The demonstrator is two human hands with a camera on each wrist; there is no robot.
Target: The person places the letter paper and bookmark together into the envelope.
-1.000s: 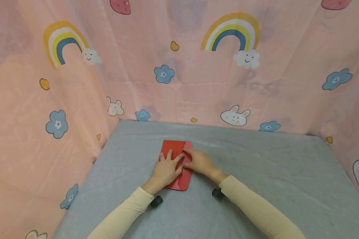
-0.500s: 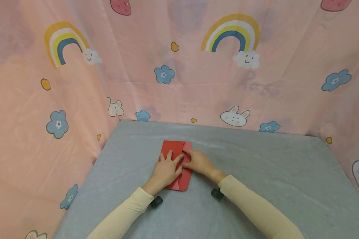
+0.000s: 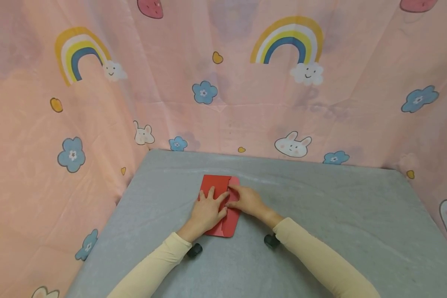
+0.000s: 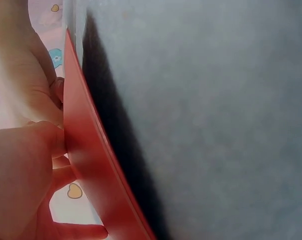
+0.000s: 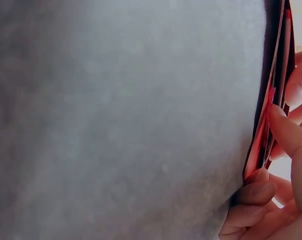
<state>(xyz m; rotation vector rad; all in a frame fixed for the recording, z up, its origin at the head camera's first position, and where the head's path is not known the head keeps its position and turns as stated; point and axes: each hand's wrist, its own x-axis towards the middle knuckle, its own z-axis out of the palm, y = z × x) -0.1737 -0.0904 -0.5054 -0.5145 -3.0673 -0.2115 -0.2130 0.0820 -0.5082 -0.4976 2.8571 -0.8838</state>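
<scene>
A red envelope (image 3: 216, 182) lies on the grey tabletop, its pinkish flap (image 3: 234, 181) out along the right side. The left hand (image 3: 205, 214) rests on the envelope's body with fingers spread, the thumb and forefinger reaching toward the opening. From the right, the right hand (image 3: 248, 202) pinches at the opening between thumb and forefinger, over the flap. The right wrist view has the right thumb (image 5: 287, 131) at the gap between the envelope's layers (image 5: 267, 125), its other fingers curled by the edge. Seen edge-on in the left wrist view, the red paper (image 4: 98, 155) stands above a dark shadow.
The grey cloth-covered table (image 3: 320, 207) stretches out on both sides of the envelope. Pink curtains (image 3: 246, 120) with rainbows and flowers hang behind it and at the sides. A small dark device (image 3: 195, 251) sits under the left wrist, another device (image 3: 271, 241) under the right.
</scene>
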